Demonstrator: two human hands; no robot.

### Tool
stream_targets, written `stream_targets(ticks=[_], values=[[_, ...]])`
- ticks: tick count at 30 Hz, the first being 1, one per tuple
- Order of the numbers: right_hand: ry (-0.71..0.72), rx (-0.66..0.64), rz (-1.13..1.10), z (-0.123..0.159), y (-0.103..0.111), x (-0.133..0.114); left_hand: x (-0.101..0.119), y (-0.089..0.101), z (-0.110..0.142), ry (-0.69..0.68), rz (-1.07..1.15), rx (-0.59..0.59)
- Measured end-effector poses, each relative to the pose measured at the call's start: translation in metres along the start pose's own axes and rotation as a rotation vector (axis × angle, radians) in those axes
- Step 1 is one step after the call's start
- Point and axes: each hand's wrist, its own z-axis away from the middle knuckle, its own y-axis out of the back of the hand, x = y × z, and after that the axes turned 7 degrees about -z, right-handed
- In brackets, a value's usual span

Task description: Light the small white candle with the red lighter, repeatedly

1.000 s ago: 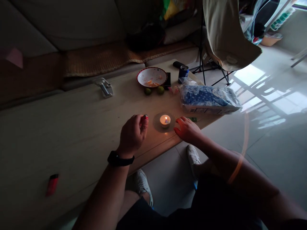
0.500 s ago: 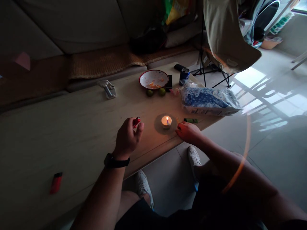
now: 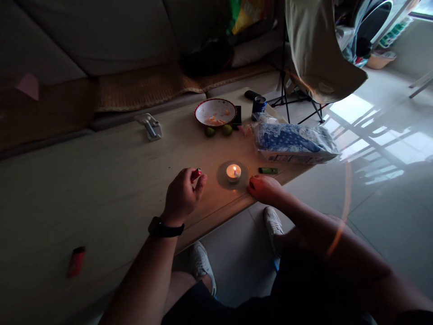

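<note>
My left hand is shut on a small red lighter, holding it up just left of the candle. A lit tealight candle stands in a round, glowing dish on the pale wooden table. My right hand rests at the table's front edge right of the candle. Its fingertips lie beside a thin orange stick, possibly a match. Whether they grip it is hidden. A green lighter lies just beyond those fingers.
A second red lighter lies at the near left. Farther back are a bowl with orange pieces, two limes, a blue can, and a blue-patterned plastic pack. A metal bracket sits at the back left. The tiled floor lies past the right edge.
My left hand has shifted slightly right and up with the red lighter in it. The fingers of my right hand have curled closer to the orange stick.
</note>
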Motion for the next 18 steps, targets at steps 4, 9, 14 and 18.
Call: stream_targets(ticks=[4, 9, 14, 18], values=[[-0.015, -0.028, -0.001, -0.0002, 0.0, -0.0005, 0.0008, -0.0011, -0.0001, -0.002, -0.017, -0.002], [0.004, -0.023, 0.008, 0.0, -0.0004, -0.0002, 0.0012, -0.0022, -0.0003, -0.003, -0.021, -0.001], [0.01, -0.016, 0.013, -0.0002, -0.0019, 0.0007, 0.0003, -0.0036, -0.0002, 0.0, -0.008, -0.002], [0.016, -0.004, 0.021, -0.0003, -0.0035, 0.0012, 0.0001, -0.0037, 0.0001, -0.007, -0.004, 0.002]])
